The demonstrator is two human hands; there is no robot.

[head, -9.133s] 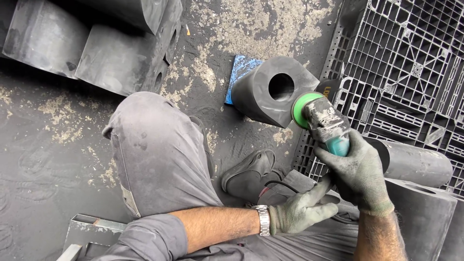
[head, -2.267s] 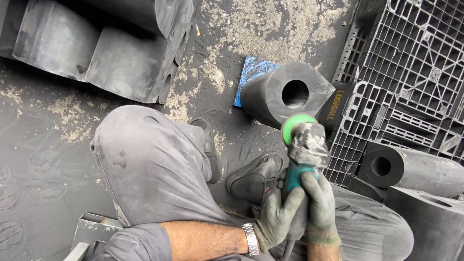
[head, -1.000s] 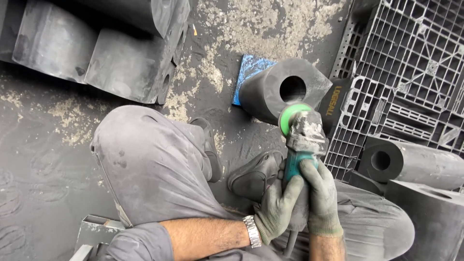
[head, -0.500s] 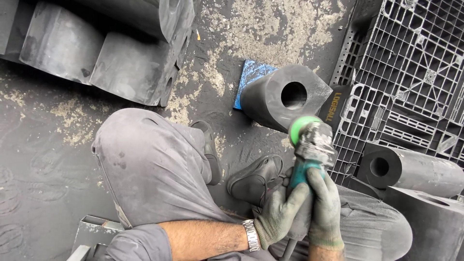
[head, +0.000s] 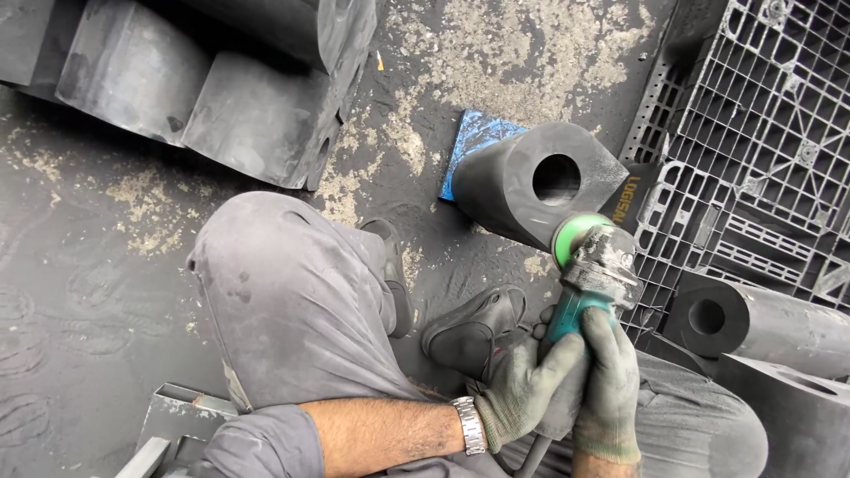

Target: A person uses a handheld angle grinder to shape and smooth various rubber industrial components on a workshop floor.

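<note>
Both of my gloved hands grip a teal-bodied angle grinder [head: 591, 281] with a green disc guard. My left hand [head: 524, 389] wraps the grinder's body from the left. My right hand [head: 609, 382] clasps it from the right. The grinder's head sits at the near lower edge of a black rubber block [head: 524, 182] with a round hole through it. That block rests on a blue pad [head: 471, 142] on the dusty floor. A metal watch [head: 467, 425] is on my left wrist.
Large black rubber blocks [head: 221, 97] lie at the top left. A dark plastic pallet [head: 761, 133] fills the upper right. Another holed black cylinder [head: 753, 323] lies at the right. My bent knee [head: 283, 301] and shoes [head: 469, 327] are below the block. A grey metal piece [head: 173, 425] sits at the lower left.
Over nine seconds my left hand joined my right on the grinder. In the last second the grinder stayed near the block's lower edge with only small shifts.
</note>
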